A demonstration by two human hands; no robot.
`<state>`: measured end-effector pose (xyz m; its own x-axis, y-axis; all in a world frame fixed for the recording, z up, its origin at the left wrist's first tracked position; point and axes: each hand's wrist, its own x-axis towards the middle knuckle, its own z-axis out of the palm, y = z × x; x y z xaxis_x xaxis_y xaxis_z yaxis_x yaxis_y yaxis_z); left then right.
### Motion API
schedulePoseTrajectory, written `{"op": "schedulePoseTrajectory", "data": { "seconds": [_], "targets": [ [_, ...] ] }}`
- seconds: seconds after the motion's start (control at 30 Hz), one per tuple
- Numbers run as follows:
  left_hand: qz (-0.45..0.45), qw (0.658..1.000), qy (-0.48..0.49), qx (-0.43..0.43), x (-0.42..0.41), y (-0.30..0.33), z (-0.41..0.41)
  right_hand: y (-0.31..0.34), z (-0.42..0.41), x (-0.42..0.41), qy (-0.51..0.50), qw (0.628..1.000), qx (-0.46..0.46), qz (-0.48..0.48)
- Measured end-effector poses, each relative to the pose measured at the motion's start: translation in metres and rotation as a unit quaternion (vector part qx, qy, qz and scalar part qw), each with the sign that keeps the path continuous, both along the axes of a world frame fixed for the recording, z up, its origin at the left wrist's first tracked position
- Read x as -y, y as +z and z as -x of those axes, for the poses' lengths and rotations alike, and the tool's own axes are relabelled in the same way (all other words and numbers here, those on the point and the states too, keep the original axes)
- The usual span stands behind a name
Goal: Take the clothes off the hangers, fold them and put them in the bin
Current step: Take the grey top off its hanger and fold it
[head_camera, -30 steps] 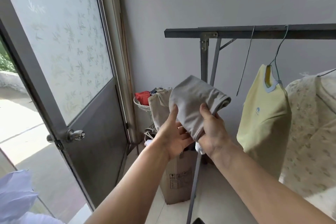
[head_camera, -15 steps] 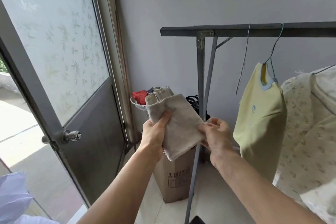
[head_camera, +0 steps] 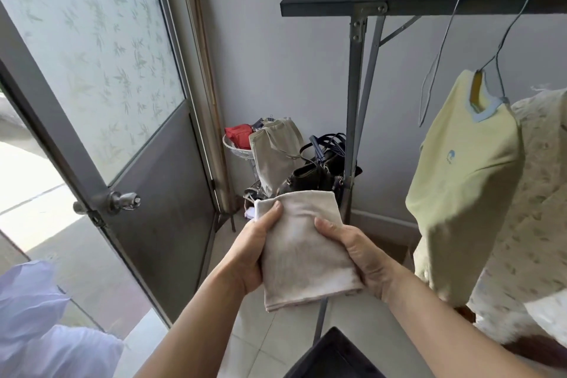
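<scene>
I hold a folded beige garment (head_camera: 302,250) flat in front of me. My left hand (head_camera: 253,250) grips its left edge with the thumb on top. My right hand (head_camera: 357,252) grips its right edge the same way. A dark bin (head_camera: 334,356) shows its corner at the bottom, just below the garment. On the dark metal rack (head_camera: 429,4) hangs a pale yellow shirt (head_camera: 466,181) on a wire hanger (head_camera: 506,37). A floral cream garment (head_camera: 540,193) hangs to its right. An empty wire hanger (head_camera: 435,64) dangles left of the shirt.
A half-open metal door (head_camera: 122,120) with frosted glass stands at the left. In the corner sit a beige bag (head_camera: 276,156), a black handbag (head_camera: 319,172) and a white basket (head_camera: 237,147) with red cloth. White fabric (head_camera: 43,325) lies at the bottom left. The floor is tiled.
The beige garment has been folded smaller and brought lower and flatter, now gripped on both sides. The view has tilted down, and the bin's corner has come into sight.
</scene>
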<state>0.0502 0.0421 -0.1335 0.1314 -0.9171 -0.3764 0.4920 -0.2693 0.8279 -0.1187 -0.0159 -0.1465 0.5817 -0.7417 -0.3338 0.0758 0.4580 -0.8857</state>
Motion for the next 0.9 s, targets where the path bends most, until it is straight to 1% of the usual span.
{"op": "schedulePoseTrajectory", "data": {
  "seconds": [0.1, 0.17, 0.27, 0.37, 0.47, 0.57, 0.6, 0.7, 0.8, 0.9],
  "targets": [
    [0.008, 0.996, 0.057, 0.065, -0.003, -0.022, -0.009, -0.02, -0.012, -0.005, -0.016, 0.998, -0.052, 0.01],
    [0.004, 0.992, 0.074, 0.099, -0.006, -0.037, -0.015, -0.031, -0.022, -0.007, -0.032, 0.996, -0.074, 0.028],
    [-0.027, 0.992, 0.057, 0.109, -0.014, -0.058, -0.019, -0.05, -0.038, -0.01, -0.105, 0.992, -0.059, 0.037],
    [-0.039, 0.986, 0.045, 0.153, -0.02, -0.077, -0.021, -0.067, -0.053, -0.012, -0.167, 0.985, -0.036, 0.015],
    [-0.023, 0.974, 0.097, 0.205, -0.018, -0.091, -0.026, -0.079, -0.064, -0.012, -0.169, 0.985, -0.022, -0.011],
    [-0.007, 0.952, 0.144, 0.269, -0.015, -0.108, -0.028, -0.092, -0.076, -0.009, -0.172, 0.984, -0.047, 0.023],
    [-0.006, 0.951, 0.151, 0.27, -0.014, -0.113, -0.029, -0.097, -0.079, -0.006, -0.179, 0.982, -0.056, 0.037],
    [-0.021, 0.961, 0.162, 0.223, -0.01, -0.136, -0.034, -0.114, -0.085, 0.005, -0.177, 0.98, -0.069, 0.059],
    [-0.04, 0.97, 0.156, 0.184, -0.006, -0.171, -0.039, -0.144, -0.085, 0.018, -0.153, 0.983, -0.091, 0.044],
    [-0.064, 0.974, 0.154, 0.151, -0.005, -0.217, -0.038, -0.187, -0.083, 0.03, -0.119, 0.985, -0.119, 0.021]
  ]
}}
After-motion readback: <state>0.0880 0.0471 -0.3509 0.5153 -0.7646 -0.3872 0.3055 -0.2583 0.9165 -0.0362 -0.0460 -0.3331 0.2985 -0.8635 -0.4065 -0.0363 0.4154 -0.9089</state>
